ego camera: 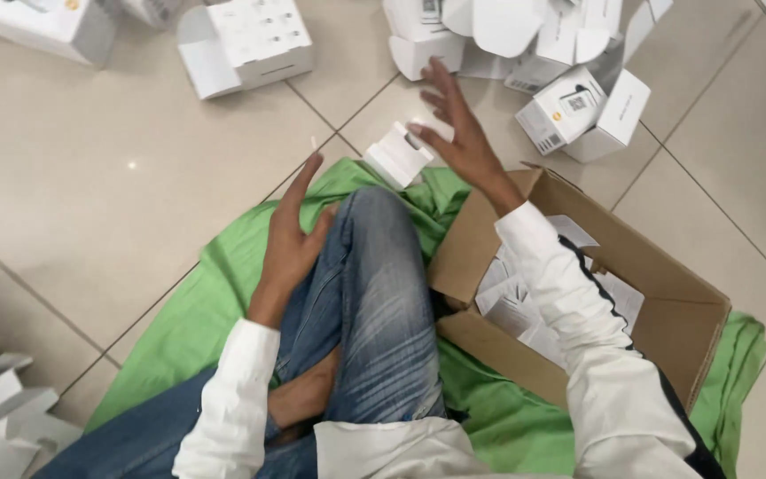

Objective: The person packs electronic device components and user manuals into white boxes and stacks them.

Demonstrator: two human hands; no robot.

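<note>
Your right hand hovers over a small box beyond your knee; left hand rests beside it, cardboard carton to your right.

A single head-worn camera looks steeply down, close over the seated person's lap, onto the tiled floor ahead.
</note>
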